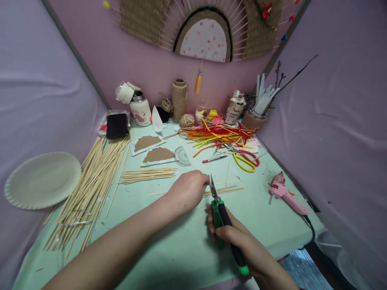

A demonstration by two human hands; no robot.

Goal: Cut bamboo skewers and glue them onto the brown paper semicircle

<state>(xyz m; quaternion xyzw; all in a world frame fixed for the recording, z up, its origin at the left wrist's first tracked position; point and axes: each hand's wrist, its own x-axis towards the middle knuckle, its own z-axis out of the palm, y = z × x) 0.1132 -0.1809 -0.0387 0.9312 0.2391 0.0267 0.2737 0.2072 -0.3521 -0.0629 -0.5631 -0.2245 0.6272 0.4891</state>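
Observation:
My right hand [225, 231] is wrapped round green and black pliers [220, 209], whose narrow jaws point up and away from me. Just left of the jaws, my left hand [189, 189] is closed with its fingertips pinched together; a thin stick seems to run through its grip, its end near the jaws. Several cut sticks [231, 189] lie on the table beyond both hands. Farther left is a neat row of sticks [148, 175]. Two brown half-circle pieces [159, 156] with pale edges lie behind it, one beside a clear protractor [182, 156].
A large bundle of long sticks [93, 177] and a paper plate [42, 180] are at the left. Red-handled and yellow-handled scissors [244, 162], a pen [214, 159] and coloured pipe cleaners [223, 133] lie behind. A pink glue gun [288, 195] rests at the right, its cord trailing off the edge.

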